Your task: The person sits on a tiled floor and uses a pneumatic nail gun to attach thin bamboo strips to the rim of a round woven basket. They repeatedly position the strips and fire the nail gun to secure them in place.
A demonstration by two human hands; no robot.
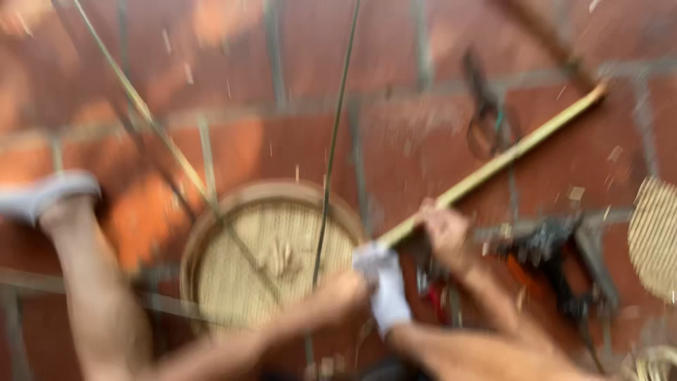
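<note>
The frame is badly blurred. My right hand (446, 229) grips a long pale bamboo pole (515, 152) that slants up to the right across the red tiled floor. My left hand (344, 293) lies by the pole's lower end, at the edge of a round woven tray (233, 275). It is close to a thin green strip (335, 141) that runs from the top down over the tray. Whether it holds that strip is lost in the blur. A white cloth-like shape (386, 286) sits between my two hands, touching the pole's lower end.
A bare leg with a white shoe (42, 194) stretches out at the left. A second thin bamboo strip (141, 106) slants across the upper left. Dark tools with orange parts (550, 254) lie at the right, beside another woven piece (654, 236).
</note>
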